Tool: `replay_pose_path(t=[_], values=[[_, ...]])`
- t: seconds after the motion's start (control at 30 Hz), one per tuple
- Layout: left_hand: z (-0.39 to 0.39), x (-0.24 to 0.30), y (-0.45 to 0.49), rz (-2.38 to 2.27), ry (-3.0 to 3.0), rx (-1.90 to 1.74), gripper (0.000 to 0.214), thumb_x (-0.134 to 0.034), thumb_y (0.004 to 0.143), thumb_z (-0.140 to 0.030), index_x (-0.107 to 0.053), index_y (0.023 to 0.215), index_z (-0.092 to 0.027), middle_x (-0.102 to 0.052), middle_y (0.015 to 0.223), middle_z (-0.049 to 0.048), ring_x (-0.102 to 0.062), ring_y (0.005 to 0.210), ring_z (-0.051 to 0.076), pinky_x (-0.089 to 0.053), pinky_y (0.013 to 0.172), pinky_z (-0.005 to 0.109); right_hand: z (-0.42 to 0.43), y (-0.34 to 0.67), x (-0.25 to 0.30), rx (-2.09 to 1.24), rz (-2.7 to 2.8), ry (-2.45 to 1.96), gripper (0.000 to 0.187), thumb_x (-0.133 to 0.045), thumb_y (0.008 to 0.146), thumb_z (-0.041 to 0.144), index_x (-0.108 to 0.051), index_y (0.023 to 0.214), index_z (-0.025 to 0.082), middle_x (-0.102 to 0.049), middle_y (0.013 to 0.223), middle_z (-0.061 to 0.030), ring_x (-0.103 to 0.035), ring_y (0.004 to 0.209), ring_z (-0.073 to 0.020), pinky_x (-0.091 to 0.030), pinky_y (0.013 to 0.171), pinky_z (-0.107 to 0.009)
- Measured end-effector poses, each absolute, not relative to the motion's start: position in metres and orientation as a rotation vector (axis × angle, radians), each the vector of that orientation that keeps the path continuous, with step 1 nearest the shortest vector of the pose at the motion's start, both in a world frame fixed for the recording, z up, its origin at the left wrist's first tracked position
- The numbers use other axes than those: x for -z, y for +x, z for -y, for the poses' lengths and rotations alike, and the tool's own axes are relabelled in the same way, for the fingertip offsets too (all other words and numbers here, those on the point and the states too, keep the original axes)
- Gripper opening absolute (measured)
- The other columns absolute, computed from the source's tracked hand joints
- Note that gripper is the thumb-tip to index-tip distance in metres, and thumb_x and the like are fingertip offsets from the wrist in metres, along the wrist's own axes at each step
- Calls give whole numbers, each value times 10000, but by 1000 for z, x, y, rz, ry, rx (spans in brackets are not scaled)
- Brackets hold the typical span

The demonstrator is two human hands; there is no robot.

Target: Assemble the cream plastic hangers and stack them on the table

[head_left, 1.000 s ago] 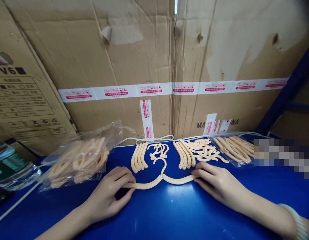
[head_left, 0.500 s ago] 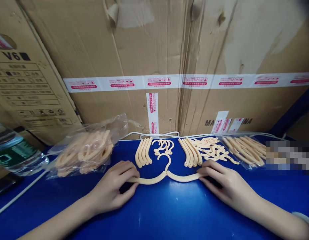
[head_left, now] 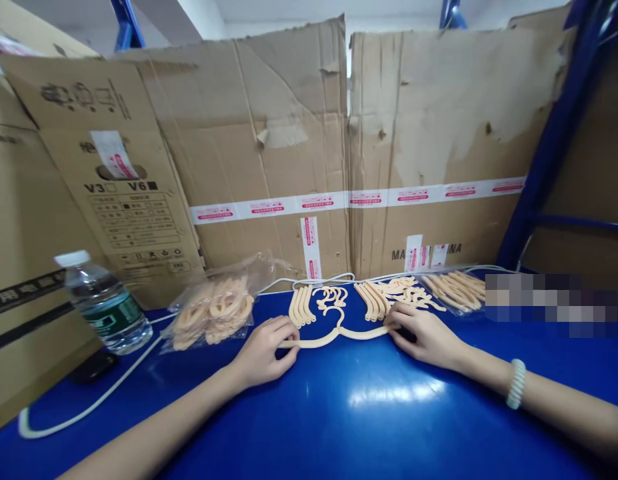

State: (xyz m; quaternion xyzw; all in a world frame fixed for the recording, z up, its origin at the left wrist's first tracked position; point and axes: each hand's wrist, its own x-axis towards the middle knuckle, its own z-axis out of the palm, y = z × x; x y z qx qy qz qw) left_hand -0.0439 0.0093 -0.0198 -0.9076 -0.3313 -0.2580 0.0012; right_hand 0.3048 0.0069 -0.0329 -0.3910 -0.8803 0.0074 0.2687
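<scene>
A cream plastic hanger (head_left: 333,333) lies flat on the blue table (head_left: 369,413), its hook pointing away from me. My left hand (head_left: 265,350) pinches the end of its left arm with curled fingers. My right hand (head_left: 425,334) presses and grips the end of its right arm; a pale bead bracelet (head_left: 516,383) sits on that wrist. Just beyond the hanger lie a row of curved arm pieces (head_left: 303,306), a few loose hooks (head_left: 332,296), a second row of arm pieces (head_left: 373,301) and a scattered pile of hooks (head_left: 409,291).
A clear bag of cream parts (head_left: 216,310) lies at the left, another bag of arm pieces (head_left: 461,288) at the right. A water bottle (head_left: 107,303), a dark phone (head_left: 93,365) and a white cable (head_left: 83,407) sit far left. Taped cardboard boxes (head_left: 339,153) wall the back; a blue rack post (head_left: 549,153) rises right.
The view has pulled back and tilted up, showing the box tops, the bottle and the bracelet. Both hands stay on the ends of the hanger, which has not shifted on the table.
</scene>
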Motion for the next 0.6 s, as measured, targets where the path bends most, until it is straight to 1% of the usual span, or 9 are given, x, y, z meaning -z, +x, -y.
replay_pose_path(t=[0.17,0.33,0.6], values=[[-9,21,-45,1038,-2844,866,78,-513,783,-119,-546,768,-189,-584,767,19,-541,721,167,-422,675,276,-6,306,35,20,2359,-1078,129,-477,800,136,-573,871,186,-589,924,-71,-584,835,-197,-471,754,-306],[-11,25,-47,1068,-2837,937,119,-500,752,-88,-557,791,-185,-575,767,8,-542,687,147,-419,638,245,-2,307,32,58,2409,-1092,109,-471,792,140,-554,838,192,-582,876,-59,-574,799,-190,-456,723,-287],[-13,28,-50,1110,-2813,985,156,-468,745,-78,-574,796,-180,-581,760,9,-557,682,143,-448,647,244,-1,312,28,87,2432,-1109,78,-484,733,125,-489,761,198,-550,793,-39,-536,713,-180,-419,668,-279]])
